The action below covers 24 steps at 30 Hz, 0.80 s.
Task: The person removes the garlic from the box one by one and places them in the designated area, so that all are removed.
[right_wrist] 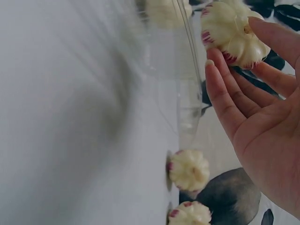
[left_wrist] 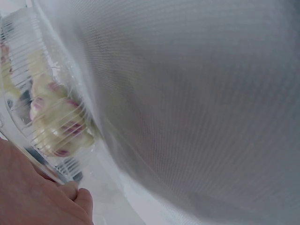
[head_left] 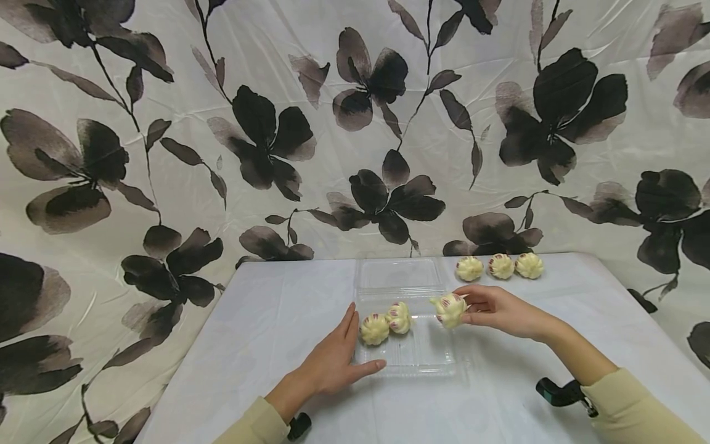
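A clear plastic clamshell container [head_left: 427,354] lies with its lid [head_left: 399,274] folded back on the white table. Inside it, at the left, two pale garlic bulbs with purple streaks, one nearer [head_left: 374,329] and one farther [head_left: 399,317], sit side by side. Along the container's left side my left hand [head_left: 331,362] rests with straight fingers, its thumb near the front edge. Over the right part of the container, my right hand [head_left: 505,309] pinches another garlic bulb [head_left: 448,310] between thumb and fingertips. The right wrist view shows that bulb [right_wrist: 234,35] raised off the table.
Three more garlic bulbs [head_left: 501,266] stand in a row at the back edge of the table [head_left: 277,308], right of the lid. Behind hangs a white cloth [head_left: 310,37] with dark flowers. A black wrist device [head_left: 560,393] shows beneath the right forearm.
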Tool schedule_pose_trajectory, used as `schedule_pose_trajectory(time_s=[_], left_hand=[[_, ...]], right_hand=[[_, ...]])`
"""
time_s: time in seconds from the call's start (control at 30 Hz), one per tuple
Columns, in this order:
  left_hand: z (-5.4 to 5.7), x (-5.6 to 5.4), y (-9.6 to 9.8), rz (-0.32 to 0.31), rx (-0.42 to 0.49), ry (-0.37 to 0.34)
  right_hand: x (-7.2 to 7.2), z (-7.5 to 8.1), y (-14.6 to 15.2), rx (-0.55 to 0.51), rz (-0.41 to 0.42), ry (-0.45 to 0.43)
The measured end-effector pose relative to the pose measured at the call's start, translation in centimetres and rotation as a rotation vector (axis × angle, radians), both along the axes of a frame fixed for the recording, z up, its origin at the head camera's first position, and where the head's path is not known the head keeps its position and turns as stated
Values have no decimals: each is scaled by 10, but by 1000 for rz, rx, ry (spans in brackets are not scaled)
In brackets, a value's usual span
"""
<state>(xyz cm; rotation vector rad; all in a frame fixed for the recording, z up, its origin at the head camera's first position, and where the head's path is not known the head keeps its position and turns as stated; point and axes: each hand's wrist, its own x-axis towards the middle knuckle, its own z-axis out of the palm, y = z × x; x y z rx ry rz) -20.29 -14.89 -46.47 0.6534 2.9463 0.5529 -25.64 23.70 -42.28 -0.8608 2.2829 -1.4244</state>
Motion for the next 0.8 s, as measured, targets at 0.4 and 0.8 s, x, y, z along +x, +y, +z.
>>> schedule_pose_trajectory(time_s=[0.4,0.8], left_hand=[[1,0,0,-6,-2,2],[-1,1,0,-4,-7,-2]], right_hand=[[2,-2,21,2,-65,-28],[-2,-10,36,31,-111,-26]])
